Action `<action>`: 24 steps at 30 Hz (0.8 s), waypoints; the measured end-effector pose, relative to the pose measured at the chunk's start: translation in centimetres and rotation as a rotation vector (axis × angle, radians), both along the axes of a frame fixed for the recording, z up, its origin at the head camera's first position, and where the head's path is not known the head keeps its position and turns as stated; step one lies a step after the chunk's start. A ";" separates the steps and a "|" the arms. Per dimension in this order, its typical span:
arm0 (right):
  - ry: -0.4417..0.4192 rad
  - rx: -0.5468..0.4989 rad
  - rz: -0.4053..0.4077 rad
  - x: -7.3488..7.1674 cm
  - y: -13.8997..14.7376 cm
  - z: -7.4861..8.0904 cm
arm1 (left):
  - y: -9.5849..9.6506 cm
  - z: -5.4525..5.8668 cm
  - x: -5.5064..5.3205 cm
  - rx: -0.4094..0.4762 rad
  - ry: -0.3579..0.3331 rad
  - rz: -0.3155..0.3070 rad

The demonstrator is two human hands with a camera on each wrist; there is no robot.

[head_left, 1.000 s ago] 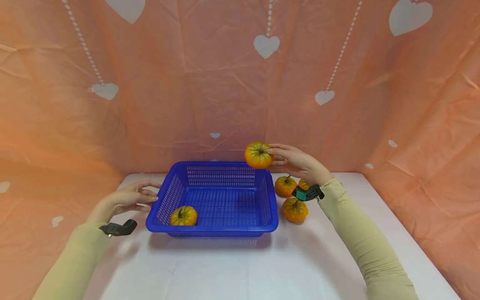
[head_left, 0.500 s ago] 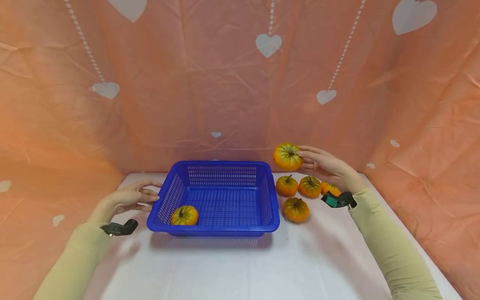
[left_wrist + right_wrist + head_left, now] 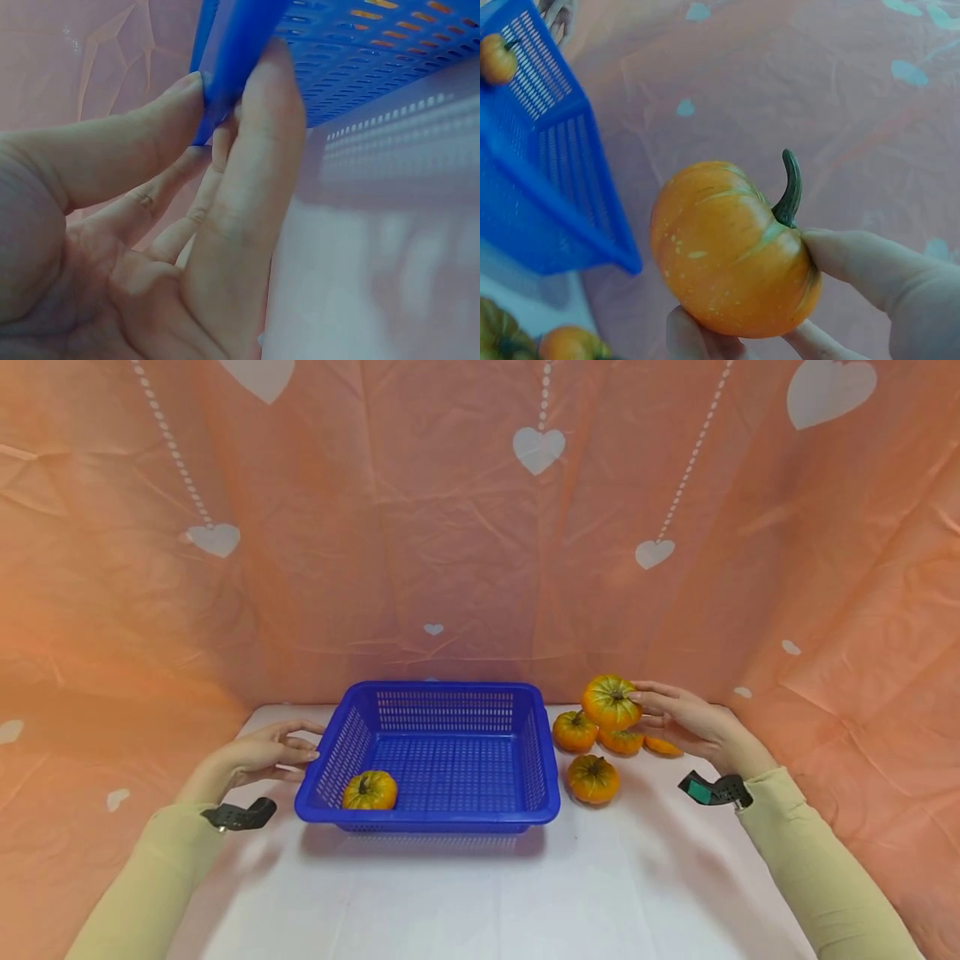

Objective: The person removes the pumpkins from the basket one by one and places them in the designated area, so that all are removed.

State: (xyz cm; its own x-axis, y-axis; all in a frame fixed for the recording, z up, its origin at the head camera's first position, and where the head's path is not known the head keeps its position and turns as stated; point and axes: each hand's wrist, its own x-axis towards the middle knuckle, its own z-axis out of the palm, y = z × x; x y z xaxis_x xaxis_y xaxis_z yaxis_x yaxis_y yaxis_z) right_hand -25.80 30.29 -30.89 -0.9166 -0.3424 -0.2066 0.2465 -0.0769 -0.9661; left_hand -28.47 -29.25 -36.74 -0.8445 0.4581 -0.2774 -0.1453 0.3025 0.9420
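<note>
My right hand (image 3: 693, 722) grips a small orange pumpkin (image 3: 612, 702) by its side, thumb near the green stem; the right wrist view shows this pumpkin (image 3: 735, 251) between thumb and fingers. In the head view it overlaps the pumpkins behind it. At the left end of a blue plastic basket (image 3: 427, 817), my left hand (image 3: 262, 753) pinches the rim; thumb and fingers lie on either side of the blue rim (image 3: 244, 49) in the left wrist view. One pumpkin (image 3: 370, 791) sits inside the basket, at its front left corner.
Right of the basket, several more pumpkins stand on the white table (image 3: 420, 902): one in front (image 3: 592, 779), one close to the basket (image 3: 575, 732), others partly hidden behind the held pumpkin and right hand. An orange curtain with white hearts (image 3: 538, 450) surrounds the table.
The right hand has carried its pumpkin rightward from above the basket's back right corner, then lower, over the pumpkins on the table. The left hand stays at the basket rim.
</note>
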 end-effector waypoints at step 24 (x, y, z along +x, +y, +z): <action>-0.098 0.038 -0.098 1.5 5.1 -7.5 | 0.2 0.1 0.2 0.016 -0.016 0.012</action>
State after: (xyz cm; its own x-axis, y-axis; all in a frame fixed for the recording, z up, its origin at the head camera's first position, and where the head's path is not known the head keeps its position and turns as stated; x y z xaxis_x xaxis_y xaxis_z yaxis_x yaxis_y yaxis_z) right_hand -24.31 35.44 -38.37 -0.9199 -0.2425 -0.3083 0.3333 -0.0690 -0.9403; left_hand -28.31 -29.06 -36.60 -0.8454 0.4523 -0.2841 -0.1645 0.2857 0.9441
